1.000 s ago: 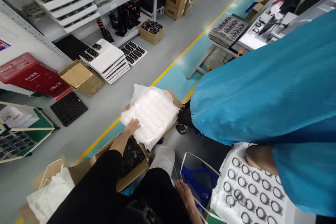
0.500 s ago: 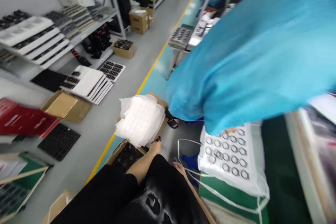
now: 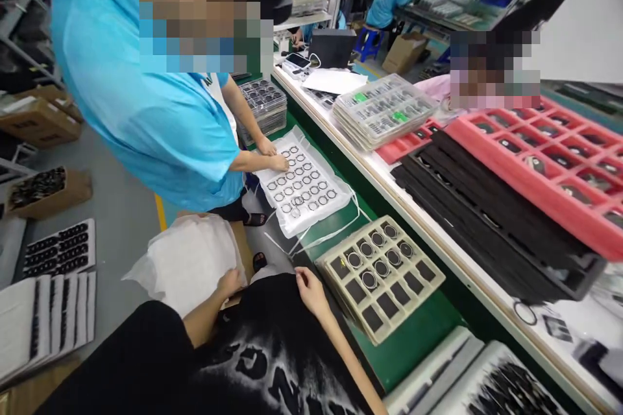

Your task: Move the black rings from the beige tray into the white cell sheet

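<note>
My left hand (image 3: 230,284) is at the right edge of a white-sheeted stack (image 3: 192,259) beside my lap. Its fingers are curled, and whatever they may hold is hidden. Close to the green bench's edge, my right hand (image 3: 313,294) has loosely bent fingers, apart, with no object visible in them. A loose white strap (image 3: 280,248) lies just beyond it. To its right stands a beige compartment tray (image 3: 357,321), some of its cells filled with round rings. Farther along the bench, a co-worker's hands (image 3: 272,154) touch a white sheet (image 3: 292,224) bearing rows of dark rings.
The co-worker in a blue shirt (image 3: 141,110) stands close by on the left. Clear trays (image 3: 384,107) and a red foam tray (image 3: 530,172) over black trays (image 3: 491,220) occupy the white bench. White trays (image 3: 48,318) and a carton of parts (image 3: 73,191) are on the left.
My view has swung right, bringing the beige tray and red tray into sight. My left hand is now against the white-sheeted stack. The co-worker's hands now show on the sheet of rings.
</note>
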`<action>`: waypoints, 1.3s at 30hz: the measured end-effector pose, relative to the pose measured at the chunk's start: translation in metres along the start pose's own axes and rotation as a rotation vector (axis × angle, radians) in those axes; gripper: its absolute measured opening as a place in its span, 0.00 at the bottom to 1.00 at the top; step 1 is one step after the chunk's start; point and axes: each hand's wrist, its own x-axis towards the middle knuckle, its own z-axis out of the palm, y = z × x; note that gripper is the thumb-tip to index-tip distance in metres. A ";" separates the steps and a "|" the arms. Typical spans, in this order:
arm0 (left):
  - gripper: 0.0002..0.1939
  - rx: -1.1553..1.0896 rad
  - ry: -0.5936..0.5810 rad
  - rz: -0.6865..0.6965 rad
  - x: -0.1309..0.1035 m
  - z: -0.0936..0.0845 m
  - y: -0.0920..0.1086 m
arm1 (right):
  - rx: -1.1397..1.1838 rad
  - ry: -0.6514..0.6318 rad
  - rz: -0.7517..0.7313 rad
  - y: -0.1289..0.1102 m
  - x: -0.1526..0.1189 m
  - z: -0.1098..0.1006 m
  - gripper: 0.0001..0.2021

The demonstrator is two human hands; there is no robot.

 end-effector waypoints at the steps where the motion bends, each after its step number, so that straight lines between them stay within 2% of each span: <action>1: 0.18 0.036 -0.006 -0.006 0.003 -0.002 0.003 | -0.022 -0.001 -0.020 -0.004 -0.003 -0.005 0.17; 4: 0.18 0.137 -0.025 -0.005 0.027 -0.007 0.017 | -0.116 -0.053 -0.087 -0.027 0.005 -0.015 0.18; 7: 0.14 0.212 -0.046 0.055 0.070 -0.006 0.046 | -0.261 -0.144 -0.124 -0.054 0.027 -0.026 0.16; 10: 0.16 0.267 -0.059 0.101 0.117 0.001 0.076 | -0.447 -0.220 -0.070 -0.073 0.059 -0.044 0.10; 12: 0.18 0.296 -0.059 0.097 0.142 0.007 0.091 | -0.561 -0.233 0.009 -0.081 0.090 -0.057 0.09; 14: 0.20 0.323 -0.064 0.090 0.163 0.014 0.100 | -0.646 -0.203 0.091 -0.088 0.131 -0.069 0.12; 19: 0.20 0.384 -0.113 0.086 0.199 0.031 0.107 | -0.743 -0.057 0.178 -0.088 0.238 -0.089 0.19; 21: 0.18 0.388 -0.125 0.094 0.208 0.036 0.104 | -0.764 -0.013 0.200 -0.078 0.268 -0.093 0.21; 24: 0.15 0.366 -0.140 0.123 0.212 0.039 0.095 | -0.799 0.048 0.201 -0.060 0.293 -0.094 0.22; 29: 0.17 0.300 -0.127 0.098 0.211 0.043 0.078 | -0.835 -0.009 0.018 -0.035 0.315 -0.086 0.18; 33: 0.17 0.224 -0.131 0.058 0.213 0.048 0.070 | -0.876 -0.078 -0.052 -0.025 0.334 -0.081 0.13; 39: 0.18 0.127 -0.130 -0.030 0.209 0.050 0.064 | -0.882 -0.122 -0.142 -0.018 0.341 -0.099 0.10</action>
